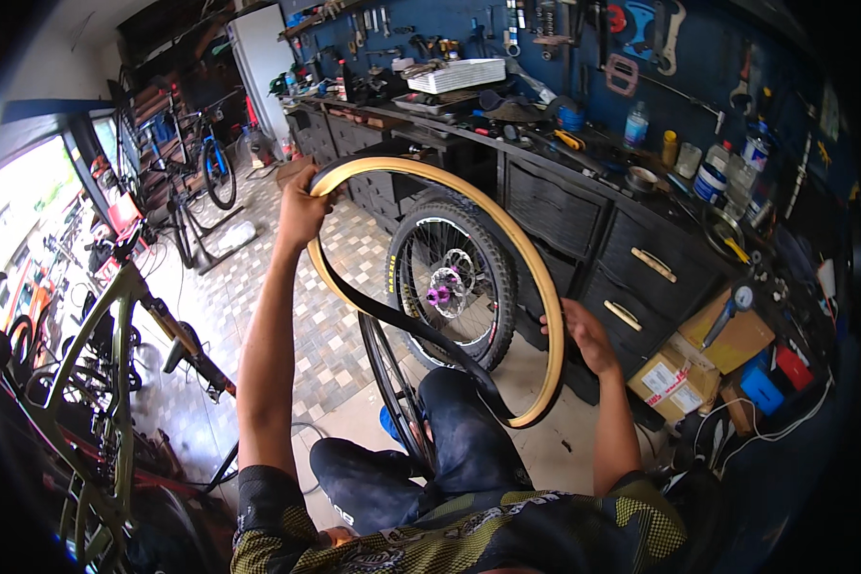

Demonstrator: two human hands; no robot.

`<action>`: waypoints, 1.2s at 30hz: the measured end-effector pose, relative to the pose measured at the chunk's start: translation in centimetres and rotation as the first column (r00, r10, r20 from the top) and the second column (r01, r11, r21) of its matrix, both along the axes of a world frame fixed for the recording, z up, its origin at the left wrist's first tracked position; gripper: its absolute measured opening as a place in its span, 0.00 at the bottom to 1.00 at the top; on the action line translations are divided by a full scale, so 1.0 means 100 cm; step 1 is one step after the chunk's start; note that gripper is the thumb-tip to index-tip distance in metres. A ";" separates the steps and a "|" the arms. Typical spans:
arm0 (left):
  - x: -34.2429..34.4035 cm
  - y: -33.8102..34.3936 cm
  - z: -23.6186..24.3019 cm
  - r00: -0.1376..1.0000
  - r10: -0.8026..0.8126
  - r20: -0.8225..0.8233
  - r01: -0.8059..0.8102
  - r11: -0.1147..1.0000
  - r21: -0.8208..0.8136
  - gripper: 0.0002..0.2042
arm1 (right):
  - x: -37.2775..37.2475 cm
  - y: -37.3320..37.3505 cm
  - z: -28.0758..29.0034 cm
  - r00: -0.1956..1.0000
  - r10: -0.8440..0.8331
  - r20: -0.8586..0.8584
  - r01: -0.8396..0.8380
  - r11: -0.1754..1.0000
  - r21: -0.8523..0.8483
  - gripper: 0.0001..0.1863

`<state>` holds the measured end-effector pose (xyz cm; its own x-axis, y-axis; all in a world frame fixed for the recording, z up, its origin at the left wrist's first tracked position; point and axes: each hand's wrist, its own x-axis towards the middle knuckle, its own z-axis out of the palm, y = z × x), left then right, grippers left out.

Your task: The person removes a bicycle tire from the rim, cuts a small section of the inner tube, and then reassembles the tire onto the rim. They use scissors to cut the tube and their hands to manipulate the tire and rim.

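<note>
A loose bicycle tire (383, 165) with tan sidewalls and a black tread hangs in front of me, twisted so that its lower left side bends inward. My left hand (304, 206) is closed round its upper left part. On the opposite side my right hand (588, 337) holds the tire, its fingertips showing on the inner side of the loop. Behind the loop stands a mountain bike wheel (500, 287) with a knobby black tire, a disc rotor and a purple hub. A narrow black wheel (385, 383) leans upright near my legs, partly hidden by the held tire.
A dark workbench (555, 206) with drawers runs along the far and right side, covered with tools and bottles. Cardboard boxes (674, 383) and cables lie at the lower right. An olive bike frame (91, 364) stands at the left, and a blue bike (212, 158) further back.
</note>
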<state>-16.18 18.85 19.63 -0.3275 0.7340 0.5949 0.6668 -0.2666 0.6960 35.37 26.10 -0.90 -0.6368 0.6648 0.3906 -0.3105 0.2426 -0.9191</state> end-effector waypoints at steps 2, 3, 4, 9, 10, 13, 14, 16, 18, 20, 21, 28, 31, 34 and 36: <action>-0.006 -0.004 -0.003 0.994 0.073 -0.078 -0.077 0.996 -0.045 0.11 | -0.005 -0.024 0.011 0.995 0.093 -0.043 -0.092 0.995 0.038 0.59; -0.001 -0.001 -0.005 0.998 0.059 -0.038 -0.058 0.998 0.030 0.08 | -0.001 -0.034 0.007 0.998 0.059 -0.003 -0.059 0.998 0.001 0.51; 0.003 0.002 -0.006 0.999 0.041 0.002 -0.041 0.994 0.104 0.07 | 0.002 -0.039 -0.001 0.992 -0.006 0.125 0.007 1.000 -0.004 0.46; -0.012 0.005 -0.018 0.973 0.038 -0.226 -0.013 0.994 0.112 0.09 | 0.024 -0.034 -0.007 0.870 -0.387 0.306 0.381 0.921 0.083 0.18; -0.023 0.007 -0.027 0.972 0.033 -0.231 -0.013 0.996 0.087 0.10 | 0.030 -0.029 0.010 0.864 -0.438 0.247 0.435 0.898 0.070 0.17; -0.056 0.003 -0.044 0.972 0.049 -0.231 -0.028 0.995 0.095 0.14 | 0.038 -0.013 0.083 0.831 -0.510 0.223 0.434 0.844 0.313 0.22; -0.063 0.006 -0.053 0.991 0.029 -0.131 -0.019 0.997 0.073 0.14 | 0.037 -0.012 0.111 0.830 -0.509 0.227 0.412 0.835 0.366 0.24; -0.049 0.022 -0.074 0.983 -0.060 -0.174 0.062 0.998 0.006 0.14 | 0.047 -0.007 0.150 0.784 -0.586 0.205 0.420 0.744 0.520 0.24; -0.053 0.022 -0.103 0.990 -0.112 -0.084 0.110 0.994 -0.025 0.15 | 0.041 -0.008 0.188 0.761 -0.624 0.179 0.397 0.666 0.632 0.25; -0.051 0.022 -0.131 0.998 -0.055 -0.015 0.051 0.979 -0.195 0.16 | 0.035 -0.008 0.216 0.752 -0.636 0.174 0.351 0.609 0.711 0.27; -0.043 0.023 -0.144 0.997 -0.068 0.043 0.077 0.968 -0.240 0.17 | 0.034 -0.008 0.225 0.741 -0.647 0.180 0.324 0.578 0.749 0.28; -0.027 0.016 -0.193 0.990 -0.081 0.117 0.117 0.930 -0.347 0.23 | 0.015 0.002 0.248 0.697 -0.609 0.379 0.226 0.688 0.689 0.32; -0.023 0.012 -0.195 0.987 -0.102 0.121 0.143 0.904 -0.402 0.24 | 0.012 0.014 0.255 0.716 -0.594 0.366 0.172 0.659 0.732 0.32; -0.030 0.001 -0.195 0.990 -0.077 0.122 0.123 0.895 -0.429 0.24 | 0.004 0.020 0.260 0.742 -0.554 0.377 0.184 0.710 0.680 0.31; -0.033 -0.007 -0.190 0.990 -0.077 0.115 0.119 0.897 -0.426 0.27 | -0.006 0.021 0.262 0.734 -0.543 0.408 0.161 0.722 0.673 0.31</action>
